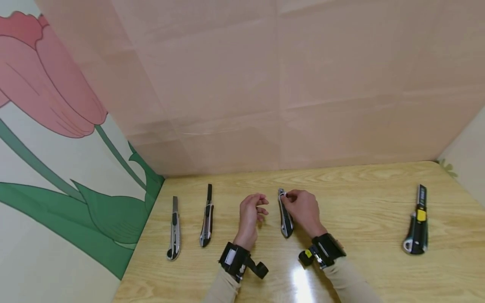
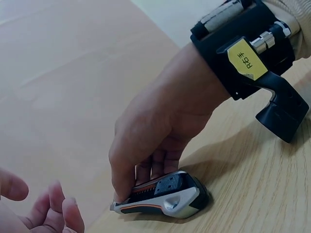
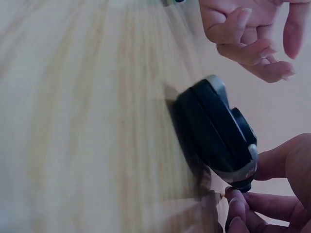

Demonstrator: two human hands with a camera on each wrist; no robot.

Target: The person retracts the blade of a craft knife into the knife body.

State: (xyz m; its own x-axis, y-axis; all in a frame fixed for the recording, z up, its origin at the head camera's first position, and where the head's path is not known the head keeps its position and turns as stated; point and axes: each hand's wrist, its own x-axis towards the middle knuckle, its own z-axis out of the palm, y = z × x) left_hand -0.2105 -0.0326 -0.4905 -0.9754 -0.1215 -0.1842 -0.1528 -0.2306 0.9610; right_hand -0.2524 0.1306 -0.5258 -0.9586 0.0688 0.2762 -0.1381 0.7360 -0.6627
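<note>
In the head view, a black and silver utility knife (image 1: pixel 286 223) lies near the middle of the table, its front end pointing away from me. My right hand (image 1: pixel 304 210) pinches that front end between thumb and fingers. Orange trim and a ridged dark slider show on the knife (image 2: pixel 170 201) in the left wrist view; no long blade sticks out. Whether the knife touches the table all along is unclear. My left hand (image 1: pixel 250 216) hovers to the left of it, fingers loosely bent and holding nothing. The right wrist view shows the knife's dark butt (image 3: pixel 214 126) close up.
Two more utility knives lie on the left: a silver one (image 1: pixel 174 235) and a black and dark red one (image 1: pixel 206 223). A larger black and yellow cutter (image 1: pixel 417 227) is far right. Behind the wooden table (image 1: pixel 360 252) hangs a brownish-pink sheet (image 1: pixel 284 84).
</note>
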